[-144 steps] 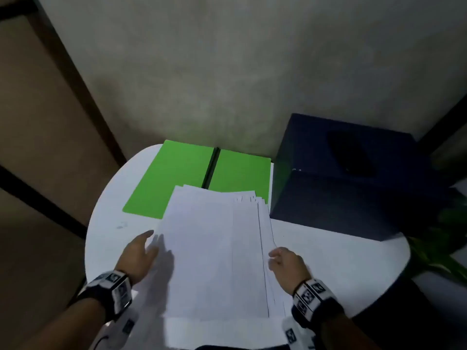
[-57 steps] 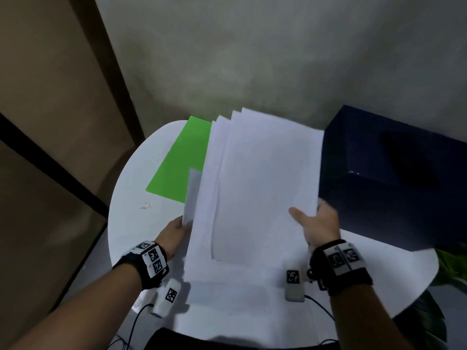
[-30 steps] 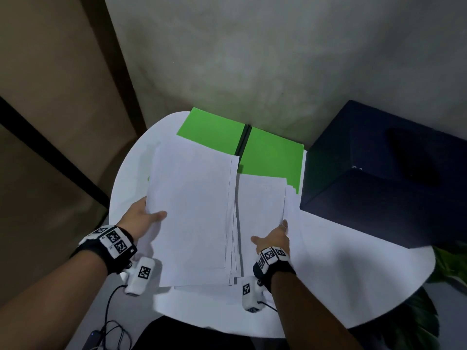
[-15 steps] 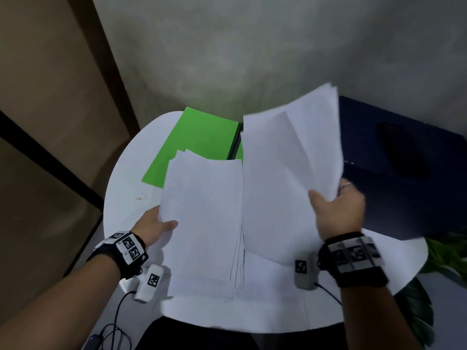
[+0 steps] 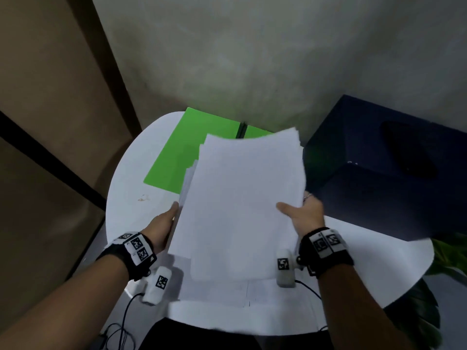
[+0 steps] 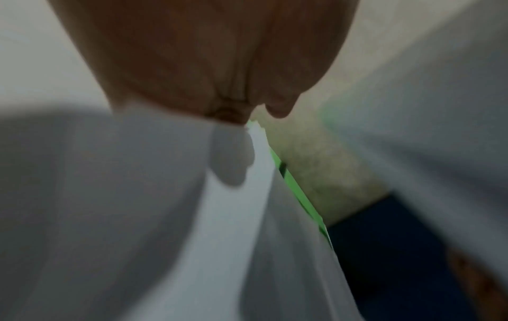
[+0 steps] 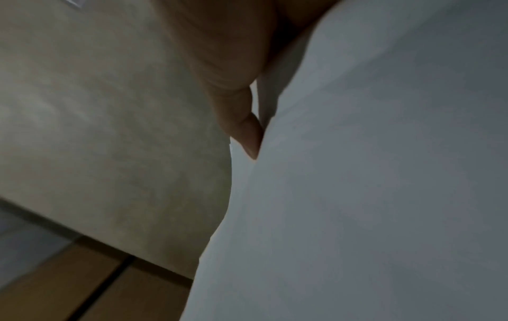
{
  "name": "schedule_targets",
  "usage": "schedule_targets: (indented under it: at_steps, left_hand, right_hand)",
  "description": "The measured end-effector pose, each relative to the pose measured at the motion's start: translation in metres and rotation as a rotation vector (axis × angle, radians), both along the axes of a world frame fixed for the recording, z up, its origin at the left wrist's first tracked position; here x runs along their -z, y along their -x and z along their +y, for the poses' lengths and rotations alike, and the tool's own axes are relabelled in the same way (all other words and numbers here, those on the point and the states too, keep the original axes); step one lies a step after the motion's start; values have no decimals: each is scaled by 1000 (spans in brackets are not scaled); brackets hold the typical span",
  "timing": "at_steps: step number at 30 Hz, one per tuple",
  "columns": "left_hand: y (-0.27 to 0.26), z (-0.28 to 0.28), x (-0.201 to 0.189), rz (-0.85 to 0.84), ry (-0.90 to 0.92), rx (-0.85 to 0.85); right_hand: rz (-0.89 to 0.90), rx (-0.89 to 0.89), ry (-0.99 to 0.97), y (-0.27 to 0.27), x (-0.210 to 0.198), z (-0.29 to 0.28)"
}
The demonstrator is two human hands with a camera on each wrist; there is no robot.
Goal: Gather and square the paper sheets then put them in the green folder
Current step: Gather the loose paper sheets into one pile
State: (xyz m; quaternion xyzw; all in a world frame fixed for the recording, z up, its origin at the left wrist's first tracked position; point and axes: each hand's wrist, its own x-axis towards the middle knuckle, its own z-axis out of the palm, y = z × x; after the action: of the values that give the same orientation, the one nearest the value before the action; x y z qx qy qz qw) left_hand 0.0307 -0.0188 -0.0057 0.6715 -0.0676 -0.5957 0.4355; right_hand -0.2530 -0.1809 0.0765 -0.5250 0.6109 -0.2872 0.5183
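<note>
Left of centre in the head view, your left hand [image 5: 161,227] is bracing the stack's left edge, thumb along the side; its fingers are hidden beneath the sheets, so I cannot tell their curl. At centre, you are holding the paper sheets [image 5: 242,203] raised above the white bench [image 5: 126,198], top edges staggered, apparently for squaring. At upper centre, the green folder [image 5: 192,152] is lying open behind them, ready to receive. Right of centre, your right hand [image 5: 304,214] is pinching the stack's right edge, thumb on top.
</note>
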Motion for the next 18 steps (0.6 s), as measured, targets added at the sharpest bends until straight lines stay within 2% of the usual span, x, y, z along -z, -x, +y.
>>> schedule_targets:
  at_steps: [2,3,5,7,10,13,15,18]
  left_hand:
    - [-10,1,6,108,-75,-5]
    - [-11,1,6,90,-108,18]
    - [-6,-2,9,-31,-134,42]
    - [3,-5,12,-156,-96,121]
    - [9,-8,18,-336,-108,253]
    - [-1,-13,22,-554,-133,336]
    - [-2,-16,21,-589,-117,318]
    - [7,-17,17,-693,-76,376]
  right_hand:
    - [114,-68,-131,-8,36,6]
    - [223,-109,-170,-10,50,12]
    - [442,-214,-212,-14,65,26]
    - [571,-329,-195,-21,69,43]
    - [546,-418,-236,-30,79,64]
    - [529,-312,-200,-25,85,64]
    - [538,-254,-169,-21,89,63]
    - [528,-289,-154,-20,94,67]
